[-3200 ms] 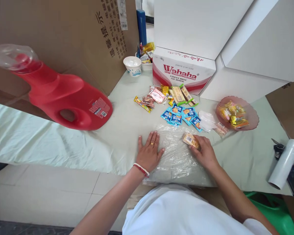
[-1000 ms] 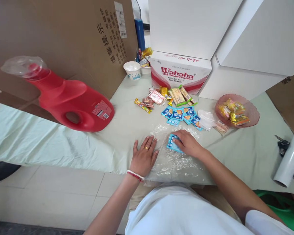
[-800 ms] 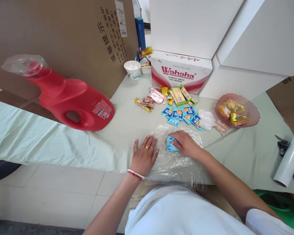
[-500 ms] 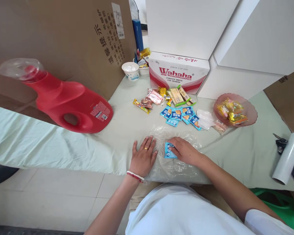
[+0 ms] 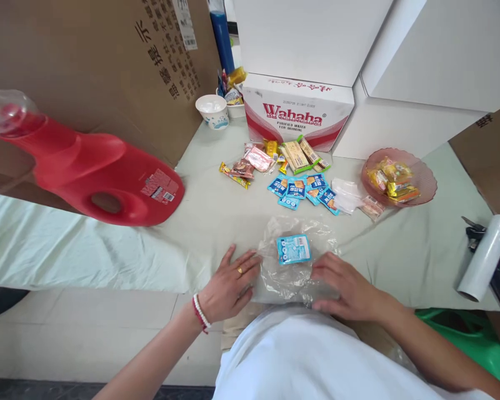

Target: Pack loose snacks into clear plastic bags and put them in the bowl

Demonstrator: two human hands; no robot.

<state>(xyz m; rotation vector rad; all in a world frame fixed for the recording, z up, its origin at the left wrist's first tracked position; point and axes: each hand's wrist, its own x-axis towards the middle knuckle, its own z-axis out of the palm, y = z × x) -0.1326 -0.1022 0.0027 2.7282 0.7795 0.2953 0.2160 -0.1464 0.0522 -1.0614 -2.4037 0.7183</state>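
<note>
A light blue snack packet [image 5: 294, 249] lies flat on a sheet of clear plastic film [image 5: 270, 272] at the front of the cloth-covered table. On the film's left edge rests my left hand [image 5: 231, 283], fingers stretched and apart, a ring and a beaded bracelet on it. My right hand [image 5: 345, 286] is at the film's right edge, fingers spread and slightly bent, with nothing visible in it. Beyond the film sit several blue snack packets [image 5: 296, 189] in a loose pile, with folded white tissue-like pieces [image 5: 345, 195] beside them.
A red jug [image 5: 112, 180] leans at the left. Behind are a Wahaba-style water carton [image 5: 295, 116], a paper bowl [image 5: 213, 111] and wrapped crackers [image 5: 298, 155]. To the right stand a pink bowl of snacks [image 5: 431, 183], a film roll [image 5: 485, 261] and scissors [image 5: 473, 225].
My right hand has let go of the blue packet and moved right, leaving it on the film. My left hand has shifted left and down. The camera view has shifted slightly.
</note>
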